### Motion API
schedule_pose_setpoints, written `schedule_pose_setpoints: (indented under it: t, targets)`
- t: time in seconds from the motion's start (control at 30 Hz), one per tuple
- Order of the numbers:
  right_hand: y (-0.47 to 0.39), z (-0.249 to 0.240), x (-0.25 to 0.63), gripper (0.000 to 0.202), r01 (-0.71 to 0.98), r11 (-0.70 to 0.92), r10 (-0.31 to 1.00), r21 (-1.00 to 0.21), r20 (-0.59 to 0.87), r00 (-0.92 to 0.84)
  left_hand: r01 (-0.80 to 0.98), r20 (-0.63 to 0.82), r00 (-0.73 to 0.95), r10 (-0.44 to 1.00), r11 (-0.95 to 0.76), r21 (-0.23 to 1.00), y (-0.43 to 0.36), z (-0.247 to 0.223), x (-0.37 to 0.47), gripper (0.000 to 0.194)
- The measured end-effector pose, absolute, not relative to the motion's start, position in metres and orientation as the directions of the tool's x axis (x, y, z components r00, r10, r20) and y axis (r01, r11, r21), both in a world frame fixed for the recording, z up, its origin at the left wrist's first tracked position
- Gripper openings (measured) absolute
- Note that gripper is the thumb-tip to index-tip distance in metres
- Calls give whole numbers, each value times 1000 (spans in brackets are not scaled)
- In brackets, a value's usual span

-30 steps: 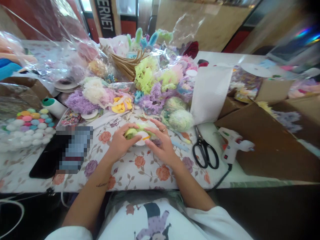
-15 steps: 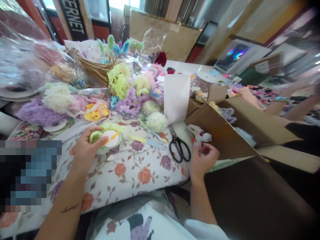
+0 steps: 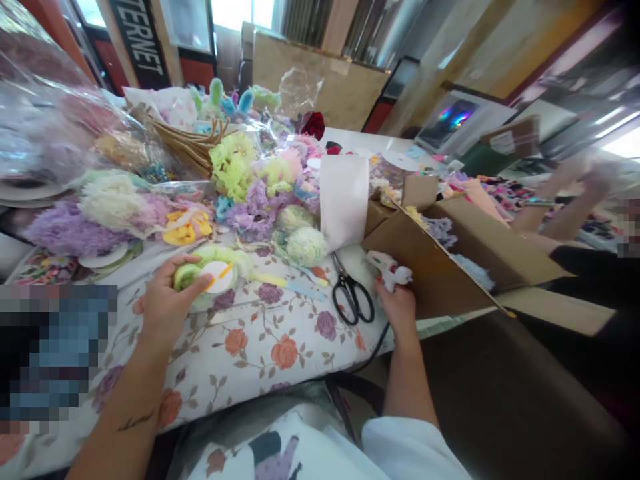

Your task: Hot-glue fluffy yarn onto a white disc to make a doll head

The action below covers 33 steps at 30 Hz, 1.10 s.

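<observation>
The glue gun (image 3: 389,265) slants just beyond the right hand (image 3: 401,307), clamped on its handle; the left hand (image 3: 167,293) pinches the ribbon roll (image 3: 218,275).

Free room over the near floral cloth (image 3: 307,333), scissors (image 3: 353,303) and cardboard box (image 3: 435,273) in the way rightward

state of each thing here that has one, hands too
left hand: closed on green fluffy bundle
green fluffy bundle: held, white disc face up
right hand: closed on glue gun
glue gun: held, power unclear
scissors: lying down, unheld
cardboard box: open, fluffy material inside
floral cloth: spread out
</observation>
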State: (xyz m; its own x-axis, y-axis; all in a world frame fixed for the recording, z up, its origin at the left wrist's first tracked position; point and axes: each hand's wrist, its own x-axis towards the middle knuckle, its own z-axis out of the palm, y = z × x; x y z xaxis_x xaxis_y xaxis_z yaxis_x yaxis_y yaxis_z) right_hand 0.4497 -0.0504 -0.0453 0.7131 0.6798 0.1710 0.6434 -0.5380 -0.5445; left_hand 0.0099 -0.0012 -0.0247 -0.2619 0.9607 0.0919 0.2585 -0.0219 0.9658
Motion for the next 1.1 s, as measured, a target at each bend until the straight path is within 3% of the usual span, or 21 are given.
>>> schedule_pose_setpoints:
  t: [0.1,0.2,0.27,0.33,0.43,0.53,0.67,0.97,1.1]
  targets:
    - [-58,-36,441,26,623,-517,661,-587,187,726,275,119,-308,944,-32,961,-1,-23,12,46]
    - [-66,-25,409,31,417,-303,650,-857,134,748,375,211,-310,927,-84,923,-4,-20,15,38]
    - [-70,-17,376,34,228,-112,697,-967,87,712,433,291,-286,913,-148,889,-6,-20,18,31]
    - [-72,-13,338,32,63,-23,828,-998,17,560,455,368,-256,894,-225,862,-7,-21,20,27]
    - [-72,-14,285,31,-87,-112,965,-990,-130,229,481,451,-194,871,-317,818,-5,-24,20,22]
    - [-66,-22,248,35,-108,-161,987,-981,-161,-11,527,522,-152,840,-378,761,-3,-25,19,19]
    - [-58,-29,224,38,-98,-186,972,-978,-168,-164,573,562,-123,818,-404,713,-1,-22,17,17]
    - [-71,-38,221,37,69,-247,956,-967,-254,-146,529,584,-56,810,-472,705,-5,-23,20,16]
    - [-71,-40,220,39,122,-156,969,-980,-176,-173,539,599,-35,800,-490,686,-4,-25,20,15]
